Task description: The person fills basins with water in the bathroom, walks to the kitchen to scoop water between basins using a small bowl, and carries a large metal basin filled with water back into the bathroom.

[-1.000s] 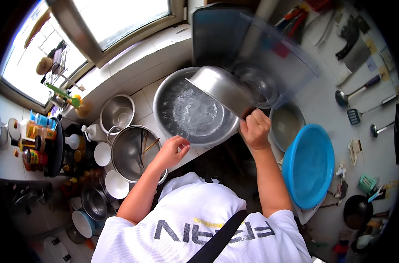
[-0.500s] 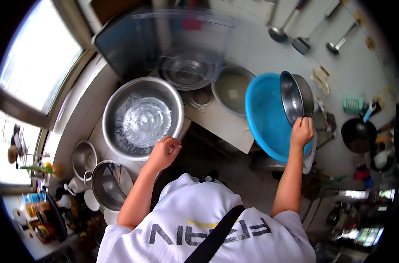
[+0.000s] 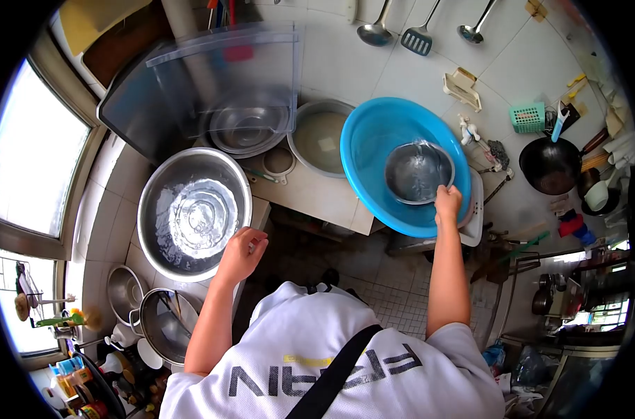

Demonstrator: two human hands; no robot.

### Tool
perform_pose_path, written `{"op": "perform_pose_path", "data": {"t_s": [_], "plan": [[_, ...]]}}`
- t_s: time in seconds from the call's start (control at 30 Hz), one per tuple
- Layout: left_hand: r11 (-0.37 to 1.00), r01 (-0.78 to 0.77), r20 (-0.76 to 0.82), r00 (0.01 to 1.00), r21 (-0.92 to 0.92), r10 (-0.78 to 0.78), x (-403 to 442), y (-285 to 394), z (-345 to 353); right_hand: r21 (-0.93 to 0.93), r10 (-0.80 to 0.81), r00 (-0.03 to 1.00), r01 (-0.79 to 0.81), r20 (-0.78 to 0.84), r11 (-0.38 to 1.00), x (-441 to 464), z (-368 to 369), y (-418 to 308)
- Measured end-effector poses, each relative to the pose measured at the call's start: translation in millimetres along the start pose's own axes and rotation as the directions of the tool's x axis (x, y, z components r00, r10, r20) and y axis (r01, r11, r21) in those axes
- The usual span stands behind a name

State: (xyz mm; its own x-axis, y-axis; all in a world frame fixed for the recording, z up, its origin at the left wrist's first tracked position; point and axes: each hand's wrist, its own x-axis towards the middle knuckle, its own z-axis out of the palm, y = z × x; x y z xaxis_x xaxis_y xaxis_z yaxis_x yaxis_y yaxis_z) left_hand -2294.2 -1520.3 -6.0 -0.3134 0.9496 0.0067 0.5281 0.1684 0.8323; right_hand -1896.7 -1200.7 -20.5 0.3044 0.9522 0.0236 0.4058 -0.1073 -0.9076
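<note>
My right hand (image 3: 448, 202) is closed on the near rim of a metal bowl (image 3: 408, 183). The bowl sits low inside a big blue plastic basin (image 3: 363, 140), with rippling water in it. My left hand (image 3: 242, 257) hangs half curled beside the near right edge of a wide metal basin (image 3: 150, 230). Its thumb stands apart from the fingers and nothing shows in it. Disturbed water with rings and glints fills that metal basin.
Behind stand a basin of cloudy water (image 3: 317, 136), a stacked metal basin (image 3: 251, 133) and a clear plastic bin (image 3: 226, 77). A two-handled pot (image 3: 164, 328) and a small metal bowl (image 3: 125, 293) are at lower left. Utensils such as a slotted turner (image 3: 418, 40) hang on the wall.
The metal bowl went from tilted on edge at the blue basin's right side down into that basin, level, with water in it. The view has turned right.
</note>
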Motion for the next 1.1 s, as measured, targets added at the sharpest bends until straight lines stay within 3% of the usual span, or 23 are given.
{"op": "perform_pose_path", "data": {"t_s": [0.03,0.13,0.3,0.67,0.9,1.1], "plan": [[1.000,-0.003,-0.003,1.000,-0.002,0.003,-1,0,0,0.178,0.204,0.975,-0.217,0.088,0.960,-1,1,-2],[1.000,0.025,-0.010,1.000,-0.001,-0.025,-4,2,-3,0.399,0.240,0.962,-0.272,0.130,0.875,-5,3,10],[0.999,0.045,-0.037,0.998,0.004,-0.045,-16,-8,-10,0.573,0.290,0.951,-0.297,0.108,0.764,-22,-3,-11],[0.999,0.032,-0.058,0.998,0.010,-0.031,-34,-17,-23,0.630,0.026,0.974,-0.165,0.225,0.759,-53,-13,-111],[0.995,0.097,-0.104,0.990,-0.019,-0.099,-52,-26,-40,0.584,-0.010,0.912,-0.255,0.411,0.771,-120,40,-160],[0.989,0.151,-0.166,0.975,-0.005,-0.150,-81,-47,-59,0.519,-0.015,0.757,-0.433,0.654,0.737,-196,125,-142]]}}
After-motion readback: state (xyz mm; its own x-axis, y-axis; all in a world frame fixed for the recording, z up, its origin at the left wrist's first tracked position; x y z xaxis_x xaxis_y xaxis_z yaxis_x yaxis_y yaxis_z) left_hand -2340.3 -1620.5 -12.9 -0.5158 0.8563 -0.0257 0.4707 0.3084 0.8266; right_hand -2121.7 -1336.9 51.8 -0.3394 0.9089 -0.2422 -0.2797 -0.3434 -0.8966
